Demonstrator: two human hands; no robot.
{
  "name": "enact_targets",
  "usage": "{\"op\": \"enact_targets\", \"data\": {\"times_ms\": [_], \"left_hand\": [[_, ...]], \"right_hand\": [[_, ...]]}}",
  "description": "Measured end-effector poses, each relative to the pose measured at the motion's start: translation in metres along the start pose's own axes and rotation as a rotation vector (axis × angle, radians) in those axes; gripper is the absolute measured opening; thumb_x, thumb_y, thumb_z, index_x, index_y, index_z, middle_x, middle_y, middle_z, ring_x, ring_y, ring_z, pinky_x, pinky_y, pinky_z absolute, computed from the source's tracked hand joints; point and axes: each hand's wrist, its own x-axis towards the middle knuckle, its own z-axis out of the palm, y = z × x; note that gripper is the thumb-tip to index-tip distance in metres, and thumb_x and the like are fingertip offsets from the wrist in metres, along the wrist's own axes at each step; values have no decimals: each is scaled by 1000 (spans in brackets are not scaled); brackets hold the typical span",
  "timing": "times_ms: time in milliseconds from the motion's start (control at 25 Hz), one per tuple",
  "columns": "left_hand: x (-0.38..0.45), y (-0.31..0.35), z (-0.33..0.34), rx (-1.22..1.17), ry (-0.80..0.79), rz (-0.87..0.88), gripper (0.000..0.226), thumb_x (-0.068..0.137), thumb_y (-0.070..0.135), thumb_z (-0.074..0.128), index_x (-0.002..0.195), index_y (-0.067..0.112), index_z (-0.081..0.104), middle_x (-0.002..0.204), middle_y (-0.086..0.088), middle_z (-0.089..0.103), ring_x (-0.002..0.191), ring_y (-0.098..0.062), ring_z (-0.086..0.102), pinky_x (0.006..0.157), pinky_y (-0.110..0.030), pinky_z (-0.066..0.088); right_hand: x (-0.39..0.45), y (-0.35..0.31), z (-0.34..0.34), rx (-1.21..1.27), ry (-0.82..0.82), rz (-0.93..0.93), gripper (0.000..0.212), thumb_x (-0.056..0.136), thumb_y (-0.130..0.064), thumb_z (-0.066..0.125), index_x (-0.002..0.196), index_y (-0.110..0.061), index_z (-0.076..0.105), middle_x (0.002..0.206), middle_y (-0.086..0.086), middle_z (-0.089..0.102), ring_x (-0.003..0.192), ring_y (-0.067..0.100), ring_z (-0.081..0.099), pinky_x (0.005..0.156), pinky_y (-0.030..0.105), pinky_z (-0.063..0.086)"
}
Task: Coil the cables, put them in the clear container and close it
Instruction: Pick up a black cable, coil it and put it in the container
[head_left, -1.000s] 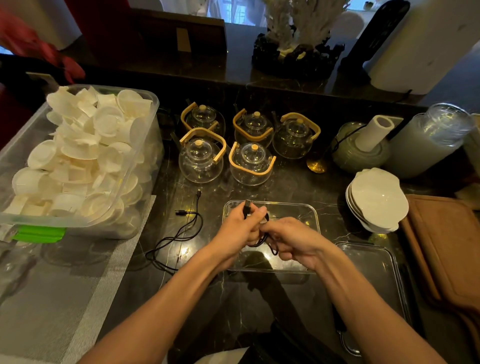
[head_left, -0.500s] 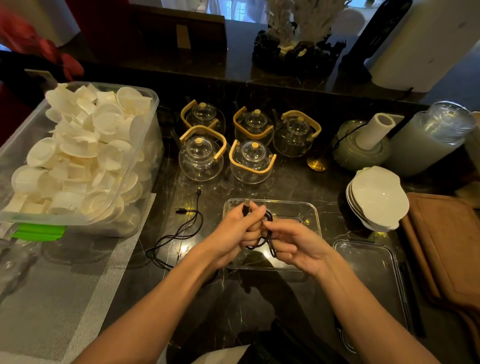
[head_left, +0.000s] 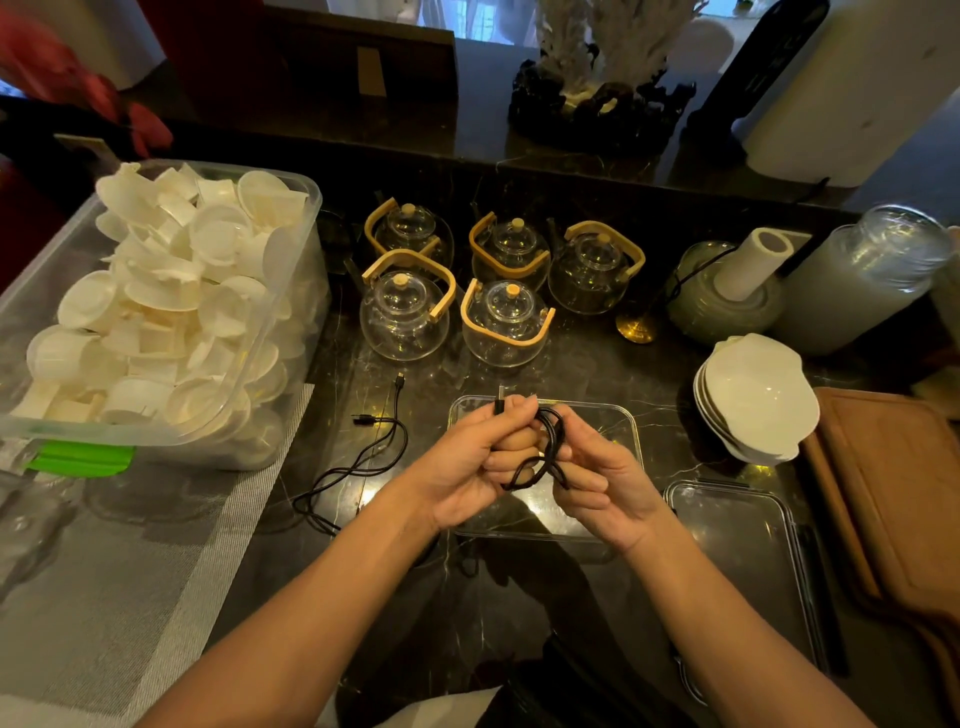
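Both hands hold one black cable (head_left: 551, 448) in small loops just above the clear container (head_left: 626, 425), which stands open on the dark marble counter. My left hand (head_left: 470, 460) grips the loops, with the cable's plug end sticking up past its fingers. My right hand (head_left: 597, 480) pinches the loops from the right. A second black cable (head_left: 358, 462) lies loose and uncoiled on the counter to the left of the container. The clear lid (head_left: 737, 561) lies flat to the container's right.
A big plastic tub (head_left: 291, 291) heaped with white cups fills the left side. Several glass teapots (head_left: 506, 322) with wooden handles stand behind the container. A stack of white bowls (head_left: 756, 397), a glass jar (head_left: 862, 278) and a brown board (head_left: 893, 499) sit on the right.
My hands have risen a little over the container and turned the cable; the loops show more plainly between them. The loose cable on the counter has not moved.
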Motion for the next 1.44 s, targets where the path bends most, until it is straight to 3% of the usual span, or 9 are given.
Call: {"op": "enact_targets", "data": {"times_ms": [80,200,320,480,760,960,1120,1200,1440], "left_hand": [[0,-1,2,-28,-35,-15,18,105,21,50,93,13,62,56,10,31,40,1,32,41,-16,20],[-2,-4,1,50,43,-31,12,102,22,55,103,11,56,57,9,26,41,0,26,40,-16,18],[-3,-5,-1,187,201,-25,22,102,24,56,82,16,57,57,8,27,43,-2,26,40,-15,19],[-3,-4,4,365,326,-41,30,102,29,58,74,20,55,60,5,31,49,-6,34,47,-17,32],[1,2,8,596,413,-59,32,105,33,51,76,22,46,64,5,30,53,-7,24,48,-21,19],[5,-2,11,513,388,-89,31,103,33,53,75,23,45,57,9,26,45,-4,20,39,-18,12],[5,1,10,321,373,-132,27,98,33,35,79,17,47,65,5,23,52,-8,18,41,-20,16],[6,2,9,294,398,-127,30,99,29,29,82,14,48,65,5,26,53,-8,20,42,-20,17],[4,2,10,247,392,-99,26,103,15,33,87,12,53,65,4,29,54,-7,22,46,-20,16]], "right_hand": [[1,-2,1,31,-19,-53,30,88,-12,80,103,-8,54,77,10,62,39,6,54,33,15,45],[3,-13,8,-196,169,-143,24,89,-28,78,98,-16,59,89,10,71,45,5,56,37,14,46],[7,-28,15,-467,423,-247,15,98,-32,64,97,-19,55,91,8,75,47,6,55,39,16,43],[10,-41,27,-597,538,-375,16,102,-25,61,94,-11,58,75,6,67,51,6,56,45,17,49],[2,-44,39,-472,396,-361,20,93,-17,66,102,0,74,84,7,65,66,8,62,68,25,62],[-4,-30,45,-1035,399,-371,22,101,-29,61,112,-18,77,84,9,72,55,15,62,47,32,58],[-4,-24,44,-1410,394,-335,24,106,-15,52,116,-16,74,76,17,59,55,18,56,47,31,57],[-5,-24,45,-1451,391,-300,22,106,-10,51,112,-7,72,77,25,60,53,21,51,44,30,54],[-9,-33,53,-1441,437,-275,3,92,-10,75,90,-9,72,73,4,74,52,17,57,43,32,49]]}}
